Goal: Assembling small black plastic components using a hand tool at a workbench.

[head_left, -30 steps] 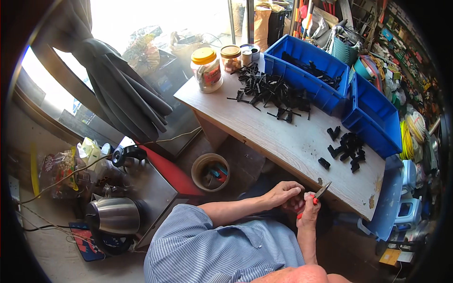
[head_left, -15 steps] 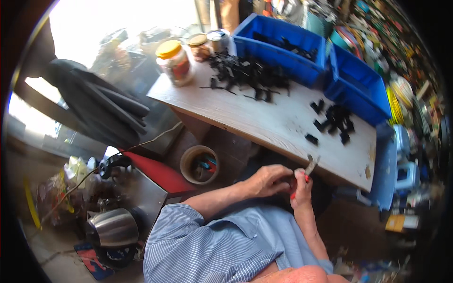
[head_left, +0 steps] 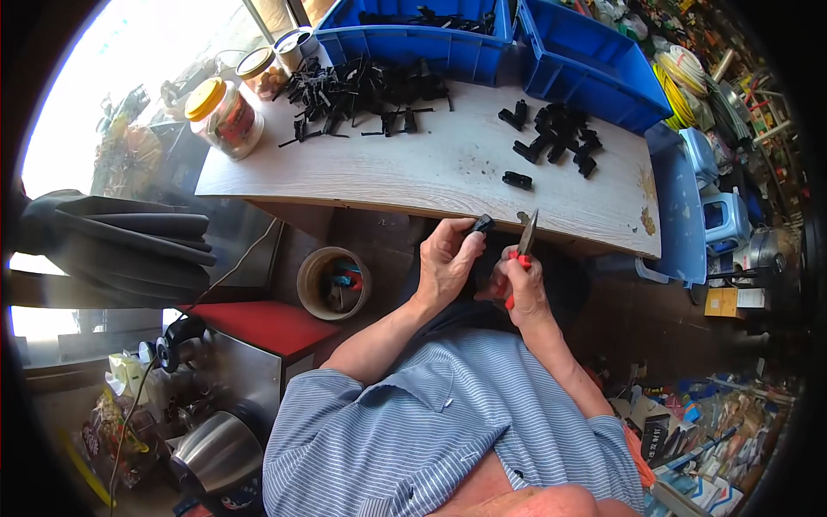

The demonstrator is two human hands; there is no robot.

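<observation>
The pale wood-grain worktop (head_left: 362, 168) carries a blue plastic crate (head_left: 413, 50) along its far edge. By the near edge, the right hand (head_left: 528, 289) grips red-handled pliers (head_left: 527, 239); the left hand (head_left: 444, 269) pinches a small black plastic part (head_left: 483, 225).

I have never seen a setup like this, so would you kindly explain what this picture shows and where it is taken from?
There is no machine here: a person works with two bare hands. The picture comes from a wide fisheye camera worn on the head and looking down, so straight edges bend. The left hand holds a small black part; the right hand holds a red-handled, plier-like tool. On the pale table lie a large heap of black parts and, to the right, a smaller cluster. Behind them stand two blue bins, and a yellow-lidded jar is at the left.
</observation>
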